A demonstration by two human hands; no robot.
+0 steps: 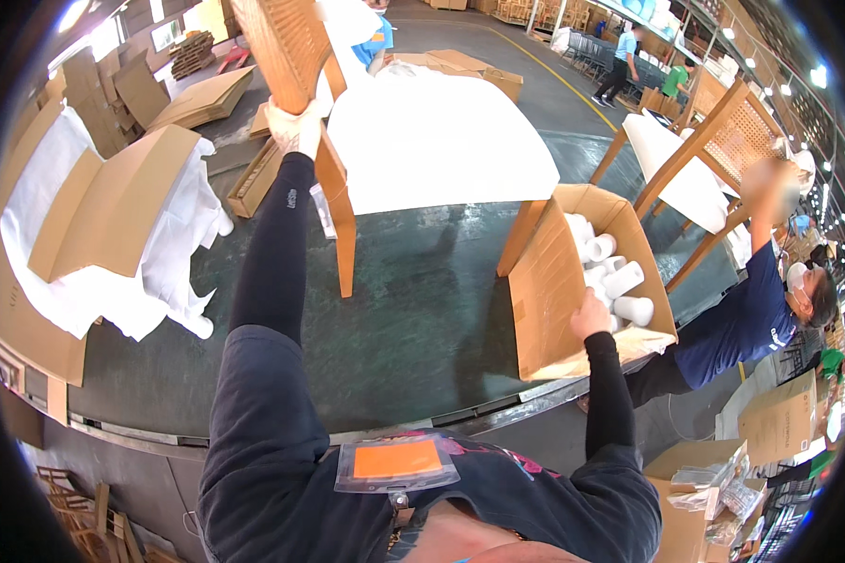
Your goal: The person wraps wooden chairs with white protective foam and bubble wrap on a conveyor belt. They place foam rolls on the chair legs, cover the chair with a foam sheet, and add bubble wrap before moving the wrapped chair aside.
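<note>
My left hand (294,129), in what looks like a pale glove, is closed round the back post of a wooden chair (340,220). The chair stands on the dark green work surface, with a woven back and a bright white seat (441,141). At the right, my right hand (591,317) reaches over the near side of an open cardboard box (545,324). Its fingers are curled beside white tube-shaped pieces (623,279) lying in the box; whether it grips one is hidden.
On the left, folded cardboard (113,206) lies over white sheeting (174,281). To the right a co-worker in a dark blue shirt (737,319) reaches to a second wooden chair (690,159). A carton with clear plastic bags (681,511) stands low right.
</note>
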